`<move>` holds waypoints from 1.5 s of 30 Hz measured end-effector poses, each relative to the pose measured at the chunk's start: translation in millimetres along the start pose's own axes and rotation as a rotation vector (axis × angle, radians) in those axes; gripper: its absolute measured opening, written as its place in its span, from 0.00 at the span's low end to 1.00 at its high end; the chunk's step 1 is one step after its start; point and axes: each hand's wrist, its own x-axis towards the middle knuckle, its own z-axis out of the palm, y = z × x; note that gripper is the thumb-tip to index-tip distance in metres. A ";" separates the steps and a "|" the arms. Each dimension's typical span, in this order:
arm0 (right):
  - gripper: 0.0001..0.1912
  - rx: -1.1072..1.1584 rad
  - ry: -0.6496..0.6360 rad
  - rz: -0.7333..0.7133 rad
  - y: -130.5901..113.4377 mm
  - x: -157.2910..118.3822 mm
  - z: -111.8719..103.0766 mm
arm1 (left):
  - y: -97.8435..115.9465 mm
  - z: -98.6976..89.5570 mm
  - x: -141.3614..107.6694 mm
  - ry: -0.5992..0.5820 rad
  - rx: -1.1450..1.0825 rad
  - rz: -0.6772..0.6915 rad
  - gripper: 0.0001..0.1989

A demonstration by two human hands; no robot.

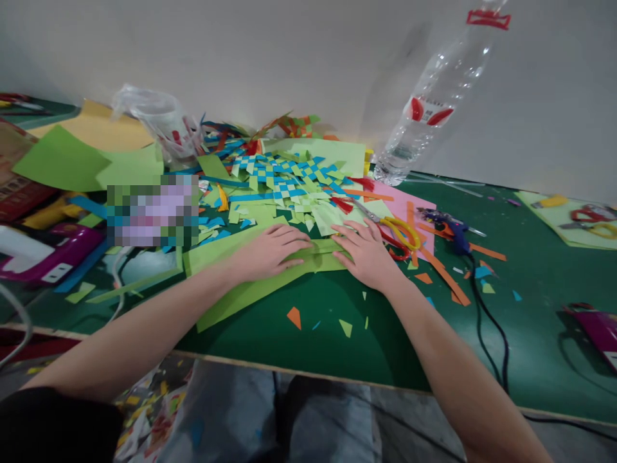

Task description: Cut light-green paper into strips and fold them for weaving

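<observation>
A light green paper sheet lies on the green table, with a narrow folded strip along its right part. My left hand rests flat on the sheet, its fingers spread and pointing right toward the strip. Across from it, my right hand lies with fingers apart, its fingertips on the strip's right end. A short gap separates the two hands. Just beyond my right hand are yellow-handled scissors. Woven blue and green paper strips are piled behind the sheet.
A tall plastic bottle leans near the wall. A bagged cup stands back left. A blue glue gun with a black cable lies right, a purple box left. Paper scraps dot the green table.
</observation>
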 end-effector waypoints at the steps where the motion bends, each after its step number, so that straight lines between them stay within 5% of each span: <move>1: 0.24 0.000 -0.013 0.008 0.2 -0.1 1.0 | -0.2 0.4 0.0 0.001 0.000 0.002 0.25; 18: 0.33 -0.012 -0.028 0.066 1.1 0.1 7.2 | -2.1 4.9 -0.5 -0.006 -0.044 0.029 0.24; 33: 0.27 0.024 -0.021 0.040 -3.7 0.1 1.3 | 0.4 1.2 0.2 -0.030 -0.055 -0.003 0.27; 45: 0.30 -0.012 -0.042 0.093 -2.0 -0.8 10.6 | 0.1 1.7 0.3 -0.061 -0.045 0.024 0.26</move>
